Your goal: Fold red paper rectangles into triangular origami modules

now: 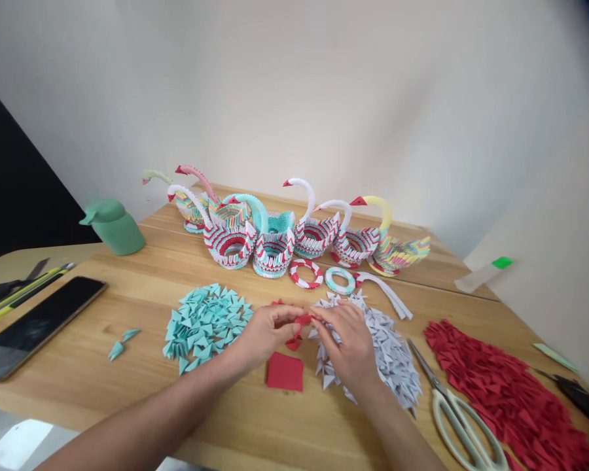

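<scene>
Between the fingertips of both hands is a small piece of red paper (303, 320), partly hidden by the fingers. My left hand (269, 333) pinches it from the left, and my right hand (346, 337) grips its other side. Just below lies a stack of red paper rectangles (285, 372) on the table. A few red folded pieces (293, 343) show behind and under the fingers. The pile of teal folded triangles (206, 327) is left of my left hand. Under and beyond my right hand spreads a heap of pale grey-lilac folded triangles (392, 353).
Several folded-paper swans (230, 245) stand at the back, with two paper rings (306, 273) and a white swan neck (387, 294) before them. Scissors (451, 405) and a red triangle heap (510, 392) lie right. A phone (39, 327) and green container (115, 226) are left.
</scene>
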Demonstrator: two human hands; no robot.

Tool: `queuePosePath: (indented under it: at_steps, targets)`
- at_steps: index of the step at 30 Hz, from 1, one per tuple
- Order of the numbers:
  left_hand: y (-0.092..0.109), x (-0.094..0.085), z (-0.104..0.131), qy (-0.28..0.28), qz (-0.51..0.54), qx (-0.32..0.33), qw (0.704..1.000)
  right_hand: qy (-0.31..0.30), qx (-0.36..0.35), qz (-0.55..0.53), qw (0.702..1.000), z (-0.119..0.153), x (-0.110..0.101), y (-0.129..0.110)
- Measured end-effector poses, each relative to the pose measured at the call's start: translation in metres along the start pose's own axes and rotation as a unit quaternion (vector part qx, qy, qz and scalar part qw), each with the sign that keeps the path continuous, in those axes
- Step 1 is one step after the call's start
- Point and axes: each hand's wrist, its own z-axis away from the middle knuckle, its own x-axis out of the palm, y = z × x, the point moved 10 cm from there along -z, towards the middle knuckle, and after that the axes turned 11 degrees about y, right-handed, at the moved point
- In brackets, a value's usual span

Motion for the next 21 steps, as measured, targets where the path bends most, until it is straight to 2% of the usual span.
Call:
queuePosePath:
  at_steps: [4, 7, 9, 12, 17, 19, 21]
  targets:
    - [0.009, -0.001, 0.001, 0.010, -0.082, 0.049, 0.995, -0.008, -0.024, -0.032, 0.999, 0.002, 0.001, -0.006]
    - [0.019, -0.007, 0.002, 0.041, -0.106, 0.078, 0.990, 0.002, -0.006, -0.056, 0.998, 0.003, -0.005, -0.002]
    - [0.017, -0.010, 0.001, 0.047, -0.072, 0.049, 0.995, 0.002, 0.010, -0.067, 0.998, 0.003, -0.007, 0.002]
    - [0.009, -0.010, 0.000, 0.039, -0.016, -0.001, 0.999, -0.022, -0.005, -0.073, 0.997, 0.002, -0.002, 0.000]
    - [0.004, -0.008, -0.001, 0.031, 0.013, -0.012, 0.999, -0.071, -0.024, -0.085, 0.994, 0.005, 0.012, -0.005]
    - [0.002, -0.008, -0.002, 0.032, -0.001, -0.009, 0.999, -0.067, -0.001, -0.100, 0.993, 0.006, 0.013, -0.002]
    - [0.002, -0.006, -0.001, 0.028, -0.035, 0.005, 0.999, -0.065, 0.051, -0.115, 0.990, 0.007, 0.013, 0.005]
